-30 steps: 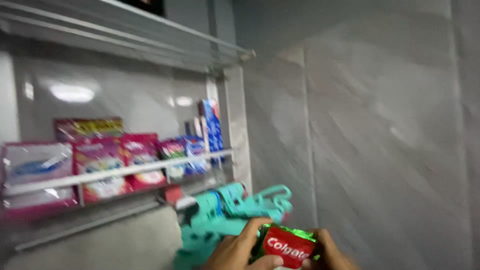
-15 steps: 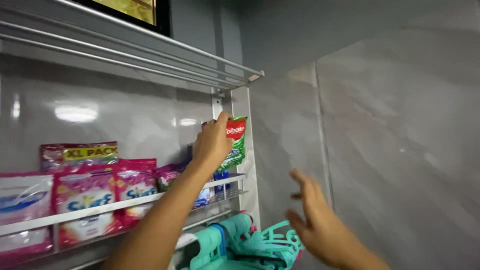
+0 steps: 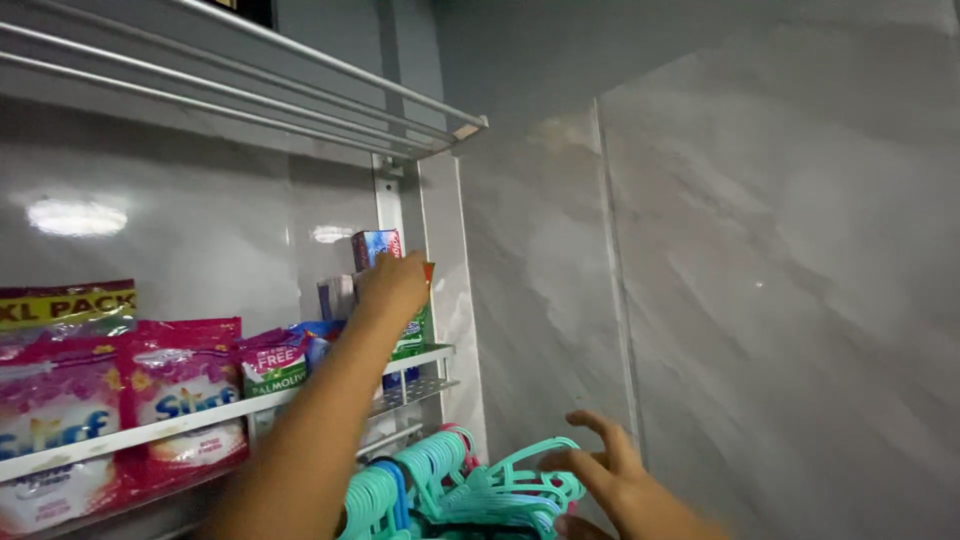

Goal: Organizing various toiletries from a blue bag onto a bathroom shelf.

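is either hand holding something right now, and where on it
The left hand grips the red and green packet by its top, at the shelf. The right hand is open, holding nothing.

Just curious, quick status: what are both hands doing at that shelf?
Left hand gripping red-green packet at shelf rail. Right hand open, empty, over teal hangers. Blue box close behind packet.

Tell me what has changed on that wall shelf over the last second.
The red and green pouch, held low in both hands a second ago, has gone up in the left hand to the right end of the shelf, beside the upright blue box. The right hand let go and now hangs open above the teal hangers. The pink detergent packs stayed put.
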